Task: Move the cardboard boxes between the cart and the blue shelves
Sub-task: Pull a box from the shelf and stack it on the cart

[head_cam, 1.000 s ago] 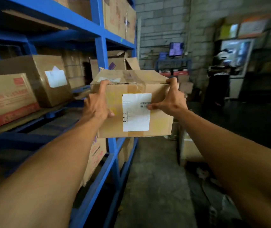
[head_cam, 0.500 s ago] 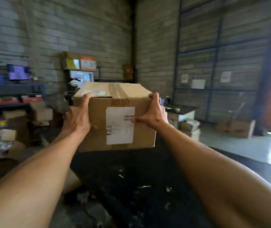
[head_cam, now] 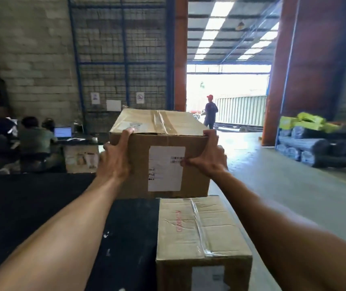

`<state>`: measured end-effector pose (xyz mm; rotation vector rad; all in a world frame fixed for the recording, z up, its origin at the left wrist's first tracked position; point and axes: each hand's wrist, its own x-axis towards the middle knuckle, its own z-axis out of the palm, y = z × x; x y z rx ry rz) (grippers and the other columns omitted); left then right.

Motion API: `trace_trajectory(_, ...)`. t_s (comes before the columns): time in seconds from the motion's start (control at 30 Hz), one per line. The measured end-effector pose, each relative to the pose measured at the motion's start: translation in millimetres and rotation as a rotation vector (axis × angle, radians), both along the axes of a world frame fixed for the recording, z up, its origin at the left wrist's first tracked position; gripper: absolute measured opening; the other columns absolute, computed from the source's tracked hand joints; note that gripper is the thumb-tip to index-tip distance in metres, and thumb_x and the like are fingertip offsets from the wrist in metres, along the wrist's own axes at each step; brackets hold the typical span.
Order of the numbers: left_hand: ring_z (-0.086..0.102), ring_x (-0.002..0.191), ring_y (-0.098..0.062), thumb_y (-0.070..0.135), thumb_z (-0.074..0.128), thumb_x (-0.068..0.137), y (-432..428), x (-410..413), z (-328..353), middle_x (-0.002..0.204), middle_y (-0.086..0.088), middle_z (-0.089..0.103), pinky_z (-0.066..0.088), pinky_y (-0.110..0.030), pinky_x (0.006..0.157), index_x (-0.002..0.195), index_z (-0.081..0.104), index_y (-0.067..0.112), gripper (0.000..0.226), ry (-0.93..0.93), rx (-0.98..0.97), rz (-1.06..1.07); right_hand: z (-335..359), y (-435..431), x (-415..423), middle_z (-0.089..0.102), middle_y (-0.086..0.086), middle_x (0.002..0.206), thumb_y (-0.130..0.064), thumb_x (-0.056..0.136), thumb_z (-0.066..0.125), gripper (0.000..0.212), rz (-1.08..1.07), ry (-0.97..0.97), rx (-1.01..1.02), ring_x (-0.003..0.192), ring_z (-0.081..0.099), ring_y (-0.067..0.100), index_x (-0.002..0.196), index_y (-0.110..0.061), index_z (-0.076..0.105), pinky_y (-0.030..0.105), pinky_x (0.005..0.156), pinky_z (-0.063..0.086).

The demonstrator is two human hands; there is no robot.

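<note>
1. While both bare arms reach forward, the left hand and the right hand clamp a box between them, out in front near the middle of the view.
2. The left hand grips the box's near left corner, with its fingers stretched up to the top edge.
3. The right hand grips the near right corner: its fingers curl over the top edge and its thumb presses the near face at the edge of a white label.
4. The box is level, its flaps closed under brown tape that runs across the top.
5. Its bottom edge is just above the far end of a lower box; I cannot tell whether the two touch.
6. The lower box lies lengthwise toward the camera, sealed with clear tape, faint red print on its top.
7. It sits at the right edge of a black surface that spreads away to the left.
8. Beyond that surface, at the left, seated people face a lit laptop.
9. Behind them a blue-framed mesh panel covers the block wall.
10. Straight ahead is a bright doorway, where a person in a red cap stands beside a green container.
11. At the right, dark rolls are stacked on the floor with yellow-green packs on top.
</note>
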<state>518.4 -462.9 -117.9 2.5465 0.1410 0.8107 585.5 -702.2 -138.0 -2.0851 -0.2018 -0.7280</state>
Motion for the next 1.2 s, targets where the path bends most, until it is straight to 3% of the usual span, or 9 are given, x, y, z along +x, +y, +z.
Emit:
trace_trajectory(0.1,0.05,0.106,-0.043,0.009,0.065,0.084,-37,-8,-15,0.116,-0.022,0.045,0.046,-0.05,0.075,0.137,0.013,0.054,0.087,0.01,-0.023,-0.127,-12,-46,-30,0.052,0.0,0.119,-0.064,0.034,0.082,0.107,-0.123,0.012,-0.036,0.104,0.057,0.025,0.121,-0.039,0.025,0.038,0.079,0.054)
trace_trajectory(0.23,0.051,0.107,-0.043,0.008,0.067,0.082,-68,-21,-29,0.12,-0.024,0.043,0.044,-0.049,0.073,0.135,0.014,0.054,0.087,0.035,-0.046,-0.198,-25,-80,-65,0.052,-0.002,0.114,-0.065,0.032,0.083,0.108,-0.204,0.061,-0.016,0.1,0.056,0.023,0.12,-0.04,0.027,0.033,0.076,0.047)
trace_trajectory(0.3,0.053,0.103,-0.044,0.008,0.068,0.081,-77,-27,-38,0.119,-0.026,0.045,0.044,-0.047,0.072,0.136,0.014,0.053,0.089,0.043,-0.045,-0.222,-32,-91,-78,0.053,-0.002,0.115,-0.067,0.03,0.083,0.109,-0.234,0.058,-0.035,0.102,0.057,0.025,0.12,-0.04,0.027,0.037,0.081,0.049)
trace_trajectory(0.47,0.054,0.1,-0.046,0.012,0.073,0.079,-88,-37,-57,0.118,-0.025,0.045,0.051,-0.056,0.08,0.134,0.016,0.053,0.089,0.071,-0.08,-0.264,-51,-102,-90,0.055,0.002,0.118,-0.071,0.029,0.081,0.111,-0.256,0.102,-0.05,0.102,0.06,0.027,0.121,-0.042,0.026,0.039,0.081,0.052)
trace_trajectory(0.63,0.054,0.105,-0.044,0.015,0.078,0.076,-94,-40,-73,0.123,-0.021,0.043,0.052,-0.055,0.078,0.133,0.018,0.052,0.091,0.078,-0.095,-0.246,-67,-106,-91,0.054,0.003,0.12,-0.069,0.032,0.083,0.112,-0.236,0.115,-0.055,0.104,0.06,0.03,0.124,-0.041,0.026,0.035,0.076,0.05)
trace_trajectory(0.8,0.049,0.109,-0.044,0.013,0.076,0.079,-104,-42,-91,0.125,-0.021,0.041,0.039,-0.044,0.071,0.138,0.02,0.05,0.089,0.128,-0.119,-0.189,-81,-115,-89,0.051,0.007,0.123,-0.052,0.042,0.093,0.109,-0.211,0.17,-0.104,0.107,0.056,0.033,0.128,-0.034,0.028,0.034,0.077,0.043)
trace_trajectory(0.97,0.053,0.102,-0.044,0.016,0.078,0.078,-108,-44,-108,0.118,-0.022,0.043,0.047,-0.049,0.073,0.137,0.018,0.052,0.092,0.137,-0.135,-0.168,-98,-112,-88,0.051,0.006,0.121,-0.071,0.029,0.08,0.117,-0.191,0.196,-0.061,0.106,0.055,0.031,0.127,-0.038,0.026,0.033,0.074,0.045)
trace_trajectory(1.2,0.051,0.107,-0.044,0.014,0.08,0.076,-109,-39,-127,0.121,-0.022,0.043,0.046,-0.052,0.077,0.136,0.016,0.055,0.097,0.194,-0.161,-0.137,-118,-110,-80,0.05,0.01,0.121,-0.061,0.037,0.089,0.113,-0.181,0.26,-0.067,0.105,0.056,0.032,0.129,-0.035,0.028,0.032,0.071,0.043)
